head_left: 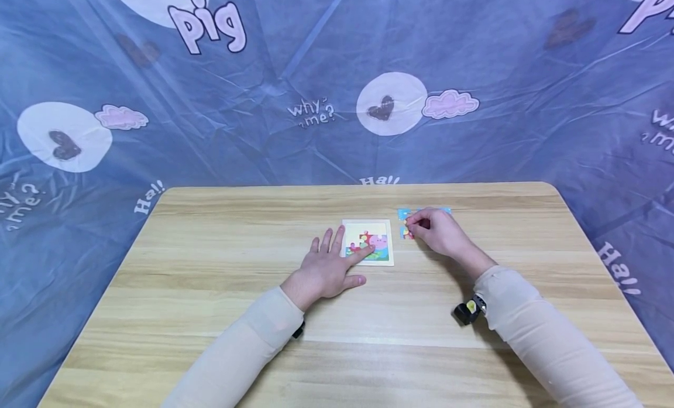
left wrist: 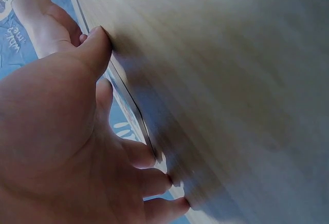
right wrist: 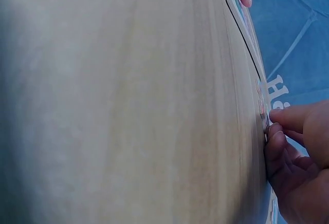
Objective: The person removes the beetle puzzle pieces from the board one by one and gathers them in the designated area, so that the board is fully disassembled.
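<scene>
A square jigsaw puzzle tray [head_left: 392, 247] with a pale border lies on the table. Joined pieces [head_left: 381, 256] with a pink pig's head on red, blue and green fill its lower and right parts; bare cream backing shows at upper left. My left hand [head_left: 327, 271] lies palm down with fingers spread, its index finger on the joined pieces. To the right of the tray, my right hand [head_left: 442, 232] pinches a small puzzle piece [head_left: 406, 222] between thumb and index finger, mostly hidden by the fingertips. Loose blue and red pieces [head_left: 403, 213] lie under and around that hand.
The wooden table [head_left: 210, 232] extends around the tray on all sides. Behind it hangs a blue printed cloth [head_left: 253, 127], meeting the table's far edge. A black wrist device [head_left: 467, 310] sits at my right cuff.
</scene>
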`<state>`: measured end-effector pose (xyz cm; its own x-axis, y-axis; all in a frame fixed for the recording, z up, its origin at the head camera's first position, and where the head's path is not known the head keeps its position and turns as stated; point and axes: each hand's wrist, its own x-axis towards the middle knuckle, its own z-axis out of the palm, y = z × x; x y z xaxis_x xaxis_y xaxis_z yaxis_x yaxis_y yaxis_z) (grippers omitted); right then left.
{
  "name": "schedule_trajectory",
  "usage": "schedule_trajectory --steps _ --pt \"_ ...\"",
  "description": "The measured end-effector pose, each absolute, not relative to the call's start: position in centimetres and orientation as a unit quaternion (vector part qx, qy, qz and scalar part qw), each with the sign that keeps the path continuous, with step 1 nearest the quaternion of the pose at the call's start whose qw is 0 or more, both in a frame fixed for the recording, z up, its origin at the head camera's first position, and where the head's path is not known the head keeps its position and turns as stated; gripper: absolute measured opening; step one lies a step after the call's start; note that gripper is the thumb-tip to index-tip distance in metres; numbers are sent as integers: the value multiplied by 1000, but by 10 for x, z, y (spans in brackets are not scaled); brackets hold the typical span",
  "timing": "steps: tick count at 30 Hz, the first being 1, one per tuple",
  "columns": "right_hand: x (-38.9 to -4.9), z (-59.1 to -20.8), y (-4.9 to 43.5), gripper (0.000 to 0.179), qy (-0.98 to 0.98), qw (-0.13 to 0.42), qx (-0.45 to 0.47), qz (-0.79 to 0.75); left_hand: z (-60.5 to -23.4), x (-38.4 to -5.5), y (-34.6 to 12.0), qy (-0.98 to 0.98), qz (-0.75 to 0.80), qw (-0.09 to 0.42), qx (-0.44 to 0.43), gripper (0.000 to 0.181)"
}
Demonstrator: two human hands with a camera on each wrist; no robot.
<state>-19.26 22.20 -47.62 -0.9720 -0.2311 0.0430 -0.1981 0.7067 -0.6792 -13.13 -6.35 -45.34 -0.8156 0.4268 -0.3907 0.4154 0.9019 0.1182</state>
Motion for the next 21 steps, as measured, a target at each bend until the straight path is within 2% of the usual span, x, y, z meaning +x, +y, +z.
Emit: schedule_trajectory --steps 13,21 --pt "-184 -469 221 15 898 56 -121 -419 -447 -130 -61 957 18 190 220 69" --pt "-181 -465 212 14 892 43 -153 -422 -444 -128 -50 956 11 205 209 69"
